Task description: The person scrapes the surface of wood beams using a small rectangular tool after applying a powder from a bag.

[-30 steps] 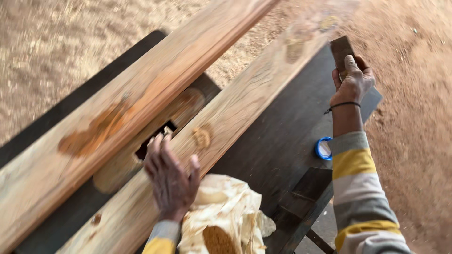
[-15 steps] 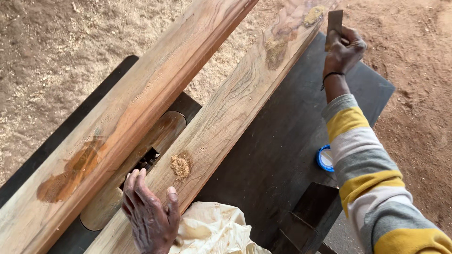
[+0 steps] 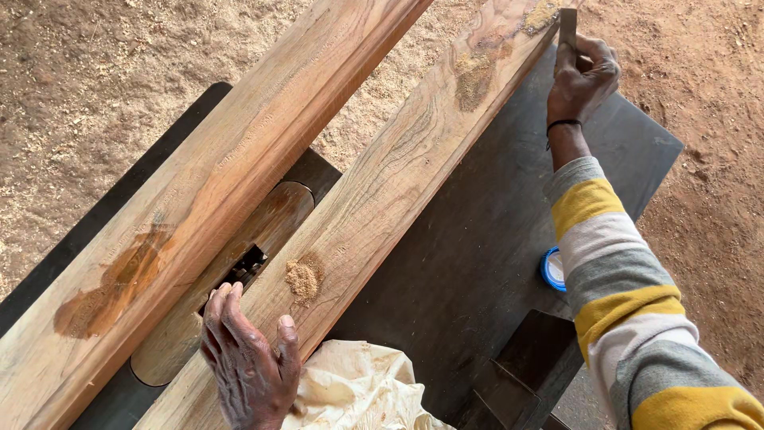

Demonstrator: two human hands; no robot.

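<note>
Left hand (image 3: pixel 248 362) lies flat & open on the plank (image 3: pixel 382 199), prob. heavy, stiff; right hand (image 3: pixel 583 78) is closed round a thin scraper (image 3: pixel 567 25) w/ filler (image 3: pixel 476 76) just beside.

Sawdust-strewn dirt floor (image 3: pixel 95 87) fills the upper left and right edge of the frame; a dark table (image 3: pixel 477 263) spans the centre; daylight is soft, even.

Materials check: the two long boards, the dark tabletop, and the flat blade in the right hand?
Two long boards: bare unfinished wood, visible grain, brown filler patches. Dark tabletop: looks like matte dark metal or painted sheet; unclear which. Flat grey blade in the right hand: probably thin metal.
</note>
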